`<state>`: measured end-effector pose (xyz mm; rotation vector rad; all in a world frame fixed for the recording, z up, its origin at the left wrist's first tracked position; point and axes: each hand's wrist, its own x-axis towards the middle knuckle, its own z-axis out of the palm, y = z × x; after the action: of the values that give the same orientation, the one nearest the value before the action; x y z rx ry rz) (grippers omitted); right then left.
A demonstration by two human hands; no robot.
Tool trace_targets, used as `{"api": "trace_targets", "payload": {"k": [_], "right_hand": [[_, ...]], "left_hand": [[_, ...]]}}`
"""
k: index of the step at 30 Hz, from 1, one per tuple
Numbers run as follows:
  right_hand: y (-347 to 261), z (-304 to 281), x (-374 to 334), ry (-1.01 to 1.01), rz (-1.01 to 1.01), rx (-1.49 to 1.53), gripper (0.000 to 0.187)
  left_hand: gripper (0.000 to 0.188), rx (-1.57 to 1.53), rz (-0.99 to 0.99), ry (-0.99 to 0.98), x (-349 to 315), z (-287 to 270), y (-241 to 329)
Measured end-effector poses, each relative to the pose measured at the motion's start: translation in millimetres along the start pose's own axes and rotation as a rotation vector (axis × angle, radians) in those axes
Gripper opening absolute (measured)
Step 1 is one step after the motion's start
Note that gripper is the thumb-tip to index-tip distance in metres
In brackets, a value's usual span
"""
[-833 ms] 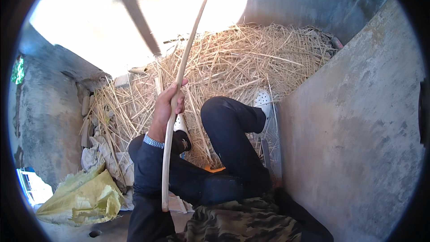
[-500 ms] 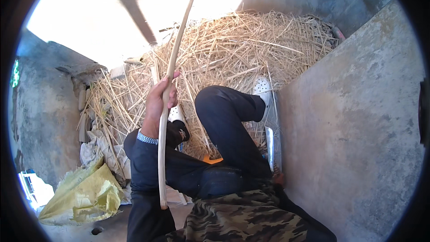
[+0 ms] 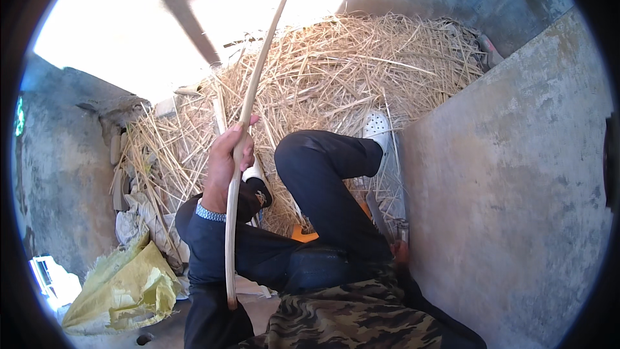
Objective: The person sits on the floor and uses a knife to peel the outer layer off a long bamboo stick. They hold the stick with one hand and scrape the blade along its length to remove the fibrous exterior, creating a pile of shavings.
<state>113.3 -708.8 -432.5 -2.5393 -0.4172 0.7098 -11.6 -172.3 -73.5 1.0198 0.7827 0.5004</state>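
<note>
My left hand (image 3: 221, 161) is closed around the middle of a long, slightly curved pale wooden stick (image 3: 230, 245). The stick slants upright, its thin tip over the bright ground at the top and its thicker end by my left upper arm. Low beside the right-hand wall is my right hand (image 3: 401, 251), mostly hidden by my leg and sleeve. Its fingers seem wrapped around the handle of a large knife, whose dark blade (image 3: 377, 214) points up past my right knee, away from the stick.
Straw (image 3: 361, 58) covers the ground ahead, around my white clogs (image 3: 376, 129). A concrete wall (image 3: 504, 155) rises close on the right. At lower left lies a torn yellow sack (image 3: 129, 287). An orange object (image 3: 303, 232) shows under my leg.
The knife blade has turned and tilted left, from bright to dark. My left hand and the stick have shifted slightly down, with the stick's tip a little further right.
</note>
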Motion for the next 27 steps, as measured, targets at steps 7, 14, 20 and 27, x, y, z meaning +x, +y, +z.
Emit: {"api": "trace_targets", "payload": {"k": [7,14,20,27], "right_hand": [[-15.4,46.0,74.5,-0.398,0.173,-0.406,0.031],[91.2,98.5,99.1,-0.338,0.087,-0.47,0.032],[70.0,89.7,99.4,-0.478,0.064,-0.432,0.044],[17.8,12.3,56.1,-0.201,-0.057,-0.022,0.038]], "left_hand": [[0.046,0.075,0.012,-0.023,-6.5,1.4,4.3],[0.047,-0.034,-0.002,-0.012,-16.6,-8.3,1.6],[0.046,-0.088,-0.002,-0.107,-15.1,7.9,6.0],[0.046,-0.155,-0.023,-0.149,-18.0,1.9,-0.8]]}}
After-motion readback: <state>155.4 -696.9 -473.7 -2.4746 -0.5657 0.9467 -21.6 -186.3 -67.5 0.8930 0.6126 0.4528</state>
